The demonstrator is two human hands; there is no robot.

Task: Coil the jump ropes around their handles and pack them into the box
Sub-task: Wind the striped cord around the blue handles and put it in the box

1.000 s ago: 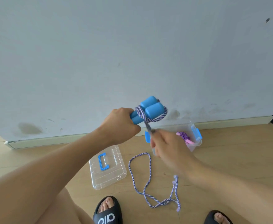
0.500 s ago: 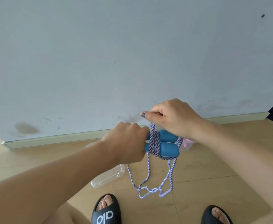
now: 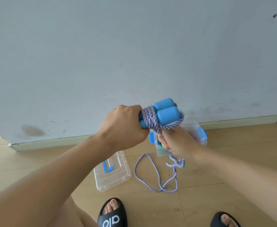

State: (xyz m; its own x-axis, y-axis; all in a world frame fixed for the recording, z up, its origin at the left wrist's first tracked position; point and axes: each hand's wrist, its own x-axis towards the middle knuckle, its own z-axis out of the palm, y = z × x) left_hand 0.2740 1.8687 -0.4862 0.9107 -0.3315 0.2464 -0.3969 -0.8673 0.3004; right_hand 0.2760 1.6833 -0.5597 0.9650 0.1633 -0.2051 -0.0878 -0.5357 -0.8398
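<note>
Left hand: fingers curled tight round the near ends of the two blue handles, held side by side above the floor, far ends pointing toward the wall. Right hand: just below the handles, fingers closed round the purple-and-white rope; individual fingertips blurred. Several turns of rope lie wrapped around the handles beside the left fist. The free length drops from the right hand and lies in loose loops on the wooden floor. The clear box, blue latches, stands by the skirting behind the right hand. Its lid lies flat on the floor to the left. Two black slippers at the bottom edge.
</note>
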